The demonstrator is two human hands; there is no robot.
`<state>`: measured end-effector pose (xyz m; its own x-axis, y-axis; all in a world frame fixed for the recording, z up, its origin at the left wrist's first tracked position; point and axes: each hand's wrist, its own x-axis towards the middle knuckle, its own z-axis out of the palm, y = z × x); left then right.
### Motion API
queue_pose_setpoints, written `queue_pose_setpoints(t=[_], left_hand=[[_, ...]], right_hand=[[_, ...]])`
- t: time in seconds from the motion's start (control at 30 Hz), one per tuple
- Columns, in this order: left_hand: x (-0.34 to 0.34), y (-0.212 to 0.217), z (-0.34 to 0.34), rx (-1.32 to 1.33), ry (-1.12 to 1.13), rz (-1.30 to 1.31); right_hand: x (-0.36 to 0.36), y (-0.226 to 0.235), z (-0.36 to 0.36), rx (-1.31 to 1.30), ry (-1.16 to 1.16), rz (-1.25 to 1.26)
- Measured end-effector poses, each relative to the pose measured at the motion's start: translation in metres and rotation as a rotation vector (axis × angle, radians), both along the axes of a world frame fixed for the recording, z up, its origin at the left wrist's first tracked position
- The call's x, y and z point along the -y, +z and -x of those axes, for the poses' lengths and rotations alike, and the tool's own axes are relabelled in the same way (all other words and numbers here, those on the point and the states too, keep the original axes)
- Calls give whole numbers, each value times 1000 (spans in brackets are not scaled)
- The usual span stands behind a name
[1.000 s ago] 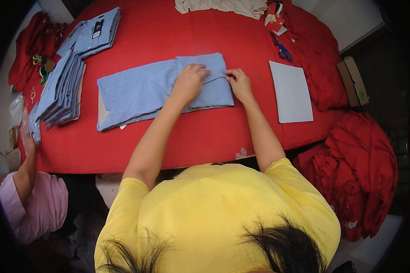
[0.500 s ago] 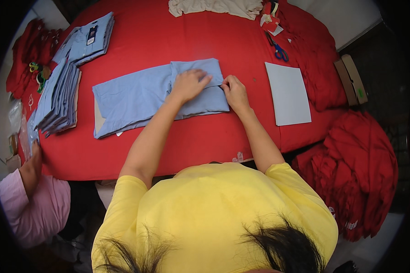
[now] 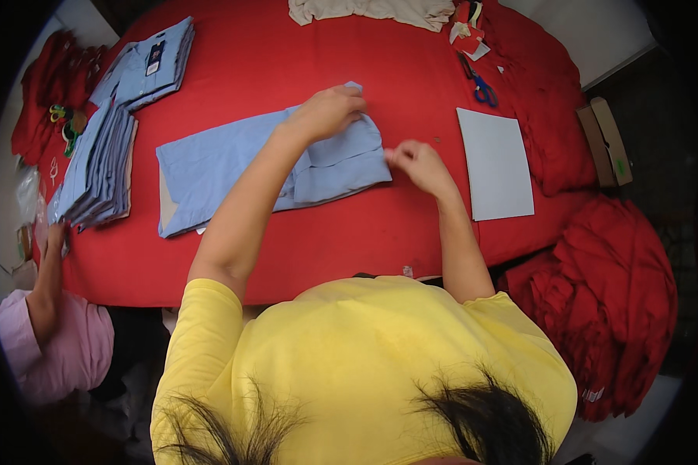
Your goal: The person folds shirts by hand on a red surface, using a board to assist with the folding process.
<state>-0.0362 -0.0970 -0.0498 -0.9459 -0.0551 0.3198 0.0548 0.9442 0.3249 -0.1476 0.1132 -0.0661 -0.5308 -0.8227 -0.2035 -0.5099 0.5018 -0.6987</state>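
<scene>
A light blue shirt (image 3: 209, 170) lies folded lengthwise on the red-covered table in front of me, with pale board or paper peeking out at its left end. My left hand (image 3: 324, 115) reaches across it, its fingers closed on the raised cloth at the far right corner. Beside the shirt's right edge is my right hand (image 3: 425, 167), thumb and fingertips pinched together at the border of the fabric. The left forearm covers the middle of the shirt.
Stacked folded blue shirts (image 3: 97, 174) and tagged ones (image 3: 143, 66) occupy the left. A white sheet stack (image 3: 495, 167), blue-handled scissors (image 3: 485, 91) and red garments (image 3: 597, 310) are to the right. A co-worker's hand (image 3: 54, 236) touches clear plastic at lower left.
My left hand has moved from the shirt's top to its far right corner, where cloth is lifted. My right hand has shifted slightly right and nearer. The co-worker's hand has moved up a little.
</scene>
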Motion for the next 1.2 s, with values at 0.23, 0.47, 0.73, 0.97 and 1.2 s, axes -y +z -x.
queue_pose_setpoints(t=[0.23, 0.47, 0.73, 0.97, 1.2], left_hand=[[-44, -39, -17, -435, 395, -164], [-73, -45, -56, -168, 516, -397], [2, 29, -137, -31, 634, -796], [163, -27, -346, 163, 1106, -732], [163, -106, -353, -83, 1332, -642]], right_hand=[[44, -51, -14, 1138, -130, 505], [39, -40, -34, 830, -202, 391], [78, 20, -102, 420, 449, 521], [140, -9, -173, -6, 635, 351], [172, -49, -188, -45, 364, 543]])
